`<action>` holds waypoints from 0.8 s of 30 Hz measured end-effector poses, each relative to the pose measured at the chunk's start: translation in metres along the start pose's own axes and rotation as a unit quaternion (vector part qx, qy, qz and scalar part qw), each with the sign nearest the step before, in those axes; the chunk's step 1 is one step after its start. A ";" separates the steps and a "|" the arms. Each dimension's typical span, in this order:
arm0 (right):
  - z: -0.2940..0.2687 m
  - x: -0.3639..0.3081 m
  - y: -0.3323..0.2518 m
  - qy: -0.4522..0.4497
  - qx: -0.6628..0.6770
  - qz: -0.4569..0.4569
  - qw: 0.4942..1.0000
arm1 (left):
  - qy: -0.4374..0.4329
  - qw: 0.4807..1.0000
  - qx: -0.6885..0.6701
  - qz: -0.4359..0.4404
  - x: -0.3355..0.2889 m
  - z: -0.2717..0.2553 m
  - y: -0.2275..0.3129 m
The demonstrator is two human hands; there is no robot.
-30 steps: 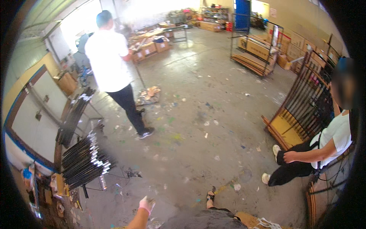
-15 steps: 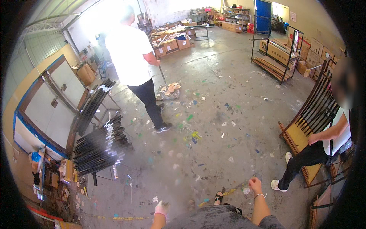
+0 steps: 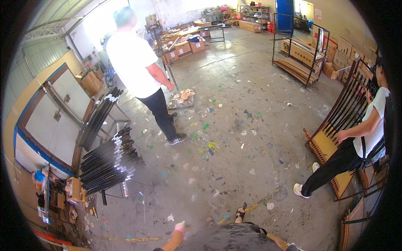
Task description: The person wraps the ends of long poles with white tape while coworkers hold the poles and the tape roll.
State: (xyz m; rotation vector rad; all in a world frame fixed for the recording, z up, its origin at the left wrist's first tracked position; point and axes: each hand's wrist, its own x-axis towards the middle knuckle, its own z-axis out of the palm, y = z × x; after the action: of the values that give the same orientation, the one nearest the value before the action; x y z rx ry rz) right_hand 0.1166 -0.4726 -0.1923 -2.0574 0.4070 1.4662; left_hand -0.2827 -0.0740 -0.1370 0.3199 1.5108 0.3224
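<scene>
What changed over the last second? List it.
The right hand, visible half a second ago, has left the view. The pole worker's hand came down toward the scraps; the other worker's hand rose before the rack. Left hand, black rods: unchanged.

Cardbd boxes (image 3: 183,49) in bkgd, blue door (image 3: 284,17) to R

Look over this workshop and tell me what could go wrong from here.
Pale scraps lie scattered over the concrete floor; stepping on one could cause a slip. The wearer's strappy sandal leaves skin bare, so anything hard dropped there might hurt the foot. On the left, black rods lie heaped together; a passing knock could perhaps send some sliding off.
</scene>
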 end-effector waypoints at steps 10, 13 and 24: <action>0.013 0.035 -0.012 0.040 0.256 -0.077 0.963 | 0.036 0.990 0.122 0.068 0.017 0.017 0.041; 0.004 0.106 -0.016 0.100 0.002 -0.290 0.952 | -0.020 0.968 0.213 0.133 0.045 0.031 0.052; 0.002 0.118 -0.014 0.094 -0.070 -0.271 0.955 | -0.063 0.822 0.385 0.416 -0.016 0.131 0.155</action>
State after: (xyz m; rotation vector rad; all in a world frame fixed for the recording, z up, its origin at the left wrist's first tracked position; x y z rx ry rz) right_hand 0.1647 -0.4510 -0.2992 -2.1928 -0.1921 0.9937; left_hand -0.1541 0.0610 -0.0552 1.6425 1.2289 0.3417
